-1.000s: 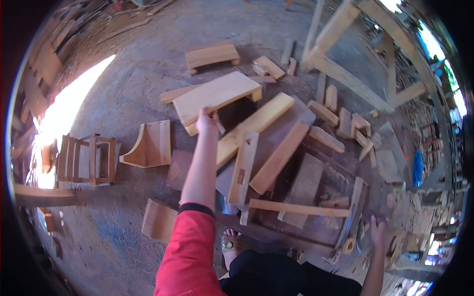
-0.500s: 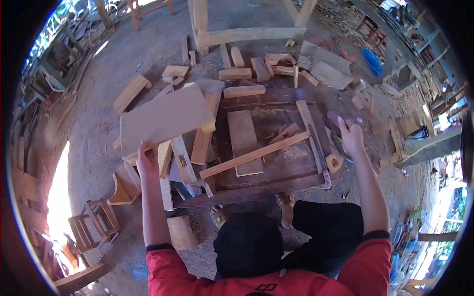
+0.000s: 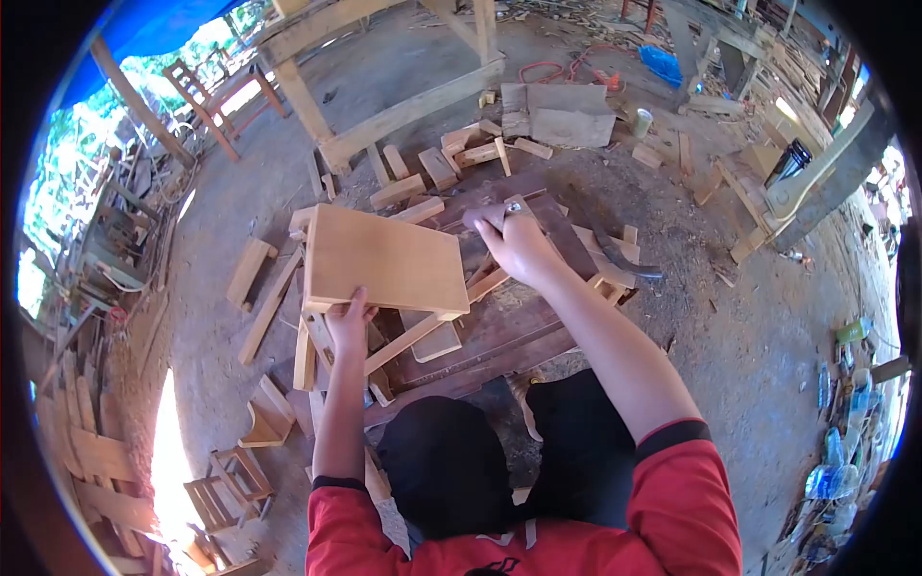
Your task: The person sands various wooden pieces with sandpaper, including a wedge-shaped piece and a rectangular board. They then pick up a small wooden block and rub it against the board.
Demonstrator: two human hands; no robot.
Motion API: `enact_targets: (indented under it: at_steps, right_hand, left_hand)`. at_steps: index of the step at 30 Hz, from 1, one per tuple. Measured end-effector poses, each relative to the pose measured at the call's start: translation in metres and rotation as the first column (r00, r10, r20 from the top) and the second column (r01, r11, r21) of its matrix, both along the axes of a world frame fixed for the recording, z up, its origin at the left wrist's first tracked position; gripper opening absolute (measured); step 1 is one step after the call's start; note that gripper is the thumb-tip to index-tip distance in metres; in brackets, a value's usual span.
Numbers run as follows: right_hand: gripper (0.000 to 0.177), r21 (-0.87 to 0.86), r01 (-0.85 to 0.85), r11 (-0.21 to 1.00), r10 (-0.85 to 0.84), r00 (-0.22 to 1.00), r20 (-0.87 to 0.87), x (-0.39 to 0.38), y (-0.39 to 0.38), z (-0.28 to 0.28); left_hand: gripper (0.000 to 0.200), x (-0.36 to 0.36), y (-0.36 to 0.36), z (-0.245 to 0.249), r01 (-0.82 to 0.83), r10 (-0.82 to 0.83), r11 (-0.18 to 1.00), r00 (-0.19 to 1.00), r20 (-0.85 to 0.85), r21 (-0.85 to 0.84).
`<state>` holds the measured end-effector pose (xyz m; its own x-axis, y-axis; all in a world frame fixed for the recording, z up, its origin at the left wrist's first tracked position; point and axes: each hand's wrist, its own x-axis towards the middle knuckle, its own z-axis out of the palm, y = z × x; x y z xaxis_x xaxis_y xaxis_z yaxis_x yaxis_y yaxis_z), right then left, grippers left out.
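My left hand grips the lower edge of a pale wooden piece, a flat board with short sides beneath it, held tilted above the work board. Its thumb lies on the top face and the fingers go underneath. My right hand is closed around a dark brown flat piece that looks like sandpaper, just right of the wooden piece and apart from it. Under both hands lies a dark reddish-brown wooden board. A long thin wooden strip crosses it, partly hidden by the held piece.
Several wood offcuts lie beyond the board. A dark curved tool rests to the right. A wooden frame stands ahead, and a small slatted wooden piece sits at lower left. Plastic bottles are on the far right.
My right hand has moved left with the brown piece, towards the wooden piece. The wooden piece has turned in my left hand, and the view has swung right.
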<state>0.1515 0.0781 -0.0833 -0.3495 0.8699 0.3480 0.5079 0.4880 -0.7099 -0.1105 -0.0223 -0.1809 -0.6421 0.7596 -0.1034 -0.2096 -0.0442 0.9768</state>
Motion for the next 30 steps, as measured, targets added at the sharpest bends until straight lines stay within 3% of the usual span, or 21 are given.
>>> enact_targets:
  at_steps: [1, 3, 5, 7, 8, 9, 11, 15, 17, 18, 20, 21, 23, 24, 26, 27, 28, 29, 30]
  right_hand:
    - [0.022, 0.003, 0.006, 1.000, -0.006, 1.000, -0.012, 0.002, 0.003, -0.001]
    - [0.021, -0.024, 0.039, 0.999, -0.042, 0.990, -0.137, 0.004, 0.009, 0.002]
    - [0.020, -0.037, 0.097, 0.995, -0.102, 0.983, -0.153, 0.006, 0.005, 0.009]
    - [0.019, -0.081, 0.089, 0.993, -0.103, 0.976, -0.189, 0.003, 0.005, 0.016]
    - [0.019, -0.194, 0.091, 0.977, -0.121, 0.981, -0.149, 0.003, 0.004, 0.020]
    - [0.019, -0.193, 0.076, 0.978, -0.108, 0.982, -0.158, 0.001, 0.003, 0.022]
    - [0.019, -0.122, 0.023, 0.992, -0.056, 0.962, -0.267, -0.004, 0.001, 0.026]
    - [0.024, -0.145, -0.003, 0.989, -0.044, 0.947, -0.319, -0.017, 0.000, 0.032]
    - [0.036, -0.292, 0.073, 0.954, -0.130, 0.975, -0.181, -0.024, -0.001, 0.036]
    - [0.036, -0.280, 0.058, 0.958, -0.111, 0.978, -0.176, -0.030, -0.001, 0.033]
    - [0.060, -0.176, 0.152, 0.972, -0.179, 0.973, -0.144, -0.045, 0.005, 0.016]
    - [0.060, -0.165, 0.141, 0.976, -0.165, 0.976, -0.145, -0.054, 0.010, 0.000]
    - [0.076, 0.070, 0.266, 0.961, -0.265, 0.964, -0.025, -0.066, 0.021, -0.021]
    - [0.084, -0.073, 0.191, 0.979, -0.198, 0.974, -0.114, -0.061, 0.014, -0.004]
    - [0.084, -0.035, 0.164, 0.986, -0.167, 0.978, -0.126, -0.069, 0.015, -0.007]
    - [0.084, -0.022, 0.146, 0.989, -0.147, 0.979, -0.139, -0.072, 0.016, -0.003]
    - [0.081, -0.145, 0.081, 0.986, -0.102, 0.984, -0.149, -0.072, 0.016, 0.000]
    - [0.081, -0.138, 0.080, 0.987, -0.100, 0.984, -0.150, -0.072, 0.019, -0.001]
    - [0.080, -0.172, -0.008, 0.985, -0.019, 0.988, -0.153, -0.070, 0.025, -0.007]
  left_hand:
    - [0.015, 0.012, 0.008, 0.000, 0.006, -0.006, 1.000, 1.000, -0.012, 0.003]
    - [0.016, 0.030, 0.021, 0.001, 0.052, -0.071, 0.995, 0.967, -0.243, -0.083]
    - [0.018, 0.041, 0.030, 0.005, 0.064, -0.080, 0.996, 0.963, -0.258, -0.069]
    - [0.018, 0.048, 0.032, 0.012, 0.151, -0.221, 0.969, 0.879, -0.422, -0.193]
    - [0.022, 0.053, 0.033, 0.014, 0.145, -0.215, 0.973, 0.859, -0.464, -0.182]
    - [0.022, 0.060, 0.031, 0.019, 0.130, -0.202, 0.975, 0.858, -0.472, -0.181]
    - [0.030, 0.076, 0.027, 0.029, 0.068, -0.260, 0.957, 0.634, -0.728, -0.282]
    - [0.035, 0.104, 0.025, 0.035, 0.087, -0.254, 0.964, 0.578, -0.775, -0.251]
    - [0.037, 0.112, 0.025, 0.035, 0.121, -0.341, 0.937, 0.505, -0.793, -0.326]
    - [0.038, 0.115, 0.026, 0.032, 0.139, -0.360, 0.931, 0.510, -0.782, -0.338]
    - [0.036, 0.121, 0.029, 0.026, 0.154, -0.339, 0.940, 0.499, -0.798, -0.303]
    - [0.034, 0.123, 0.030, 0.026, 0.183, -0.336, 0.942, 0.473, -0.815, -0.282]
    - [0.031, 0.127, 0.027, 0.043, 0.182, -0.369, 0.929, 0.397, -0.840, -0.322]
    - [0.031, 0.128, 0.027, 0.048, 0.207, -0.401, 0.916, 0.440, -0.804, -0.343]
    - [0.029, 0.127, 0.025, 0.059, 0.240, -0.528, 0.847, 0.478, -0.702, -0.474]
    - [0.029, 0.124, 0.024, 0.069, 0.233, -0.512, 0.857, 0.479, -0.713, -0.459]
    - [0.028, 0.122, 0.021, 0.076, 0.279, -0.571, 0.821, 0.413, -0.709, -0.498]
    - [0.028, 0.119, 0.017, 0.079, 0.322, -0.630, 0.776, 0.342, -0.698, -0.542]
    - [0.030, 0.107, 0.023, 0.067, 0.280, -0.766, 0.640, 0.166, -0.621, -0.715]
